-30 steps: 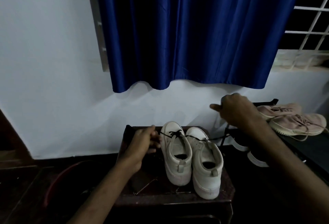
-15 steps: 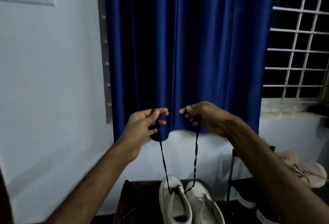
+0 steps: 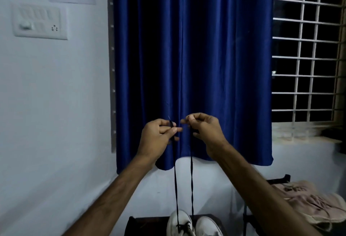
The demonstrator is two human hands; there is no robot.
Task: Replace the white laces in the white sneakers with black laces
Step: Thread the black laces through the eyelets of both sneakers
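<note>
Two white sneakers stand side by side at the bottom edge, only their toes showing: the left sneaker (image 3: 178, 223) and the right sneaker (image 3: 207, 226). A black lace (image 3: 175, 189) is threaded through the left sneaker and rises in two taut strands. My left hand (image 3: 157, 138) pinches the left strand's end between thumb and fingers. My right hand (image 3: 204, 129) pinches the right strand's end. Both hands are raised close together in front of the blue curtain, well above the shoes.
The sneakers rest on a dark stool (image 3: 149, 225). Pinkish shoes (image 3: 307, 200) lie on a dark rack at the right. A blue curtain (image 3: 192, 67) hangs behind, a barred window (image 3: 307, 52) at right, a switch panel (image 3: 39, 23) on the left wall.
Both hands rose from beside the sneakers, pulling the black lace ends upward and together; the view tilted up, leaving only the sneaker toes in frame.
</note>
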